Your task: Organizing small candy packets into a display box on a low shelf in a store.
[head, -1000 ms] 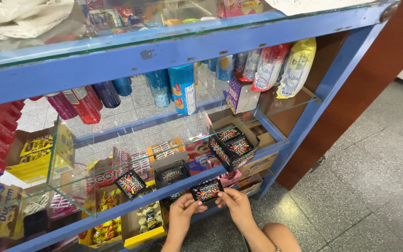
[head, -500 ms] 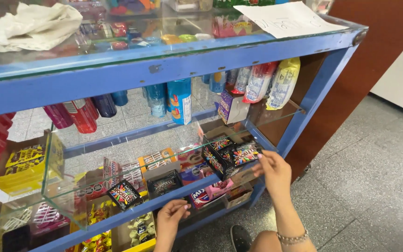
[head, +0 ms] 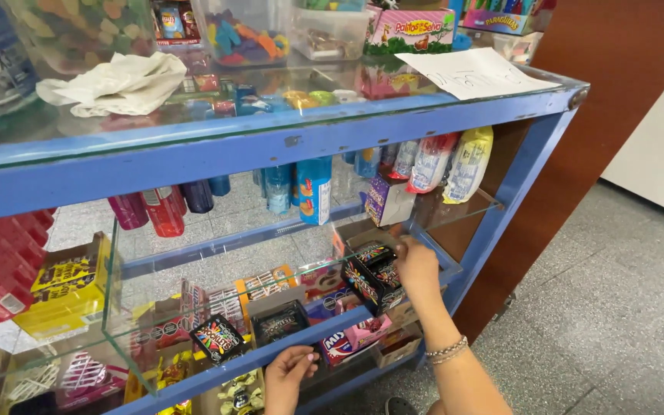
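While the right hand [head: 416, 269] was low at the shelf edge a second ago, sharing a small dark packet with the left, it now sits higher, right of centre in the frame, pressed against the black display box [head: 374, 275] of sweets on the glass shelf [head: 455, 265]. Its fingers curl over the box's far top corner, though whether they pinch anything inside or only steady the cardboard cannot be told, since the back of the hand hides the fingertips. The packet both hands held earlier is no longer plainly in either; it may be among those in the box, but that is a guess.

At the bottom centre, the left hand [head: 290, 376] has dropped to the blue rail [head: 255, 360]. Its fingers are bent loosely and seem to hold nothing, resting just under the shelf lip near a pink packet [head: 359, 342]. Judging from this, the work has moved from handling one packet to setting the box straight.

Much is hard to read. Reflections on the glass top, upper part of the frame, mix the white cloth [head: 121, 81] and a paper sheet [head: 474, 73] with goods beneath. The lowest shelf is cut off by the frame's bottom edge, and the left hand's wrist with it. Behind the box, the brown carton [head: 355, 234] is mostly covered. A beaded bracelet [head: 447, 350] circles the right wrist.
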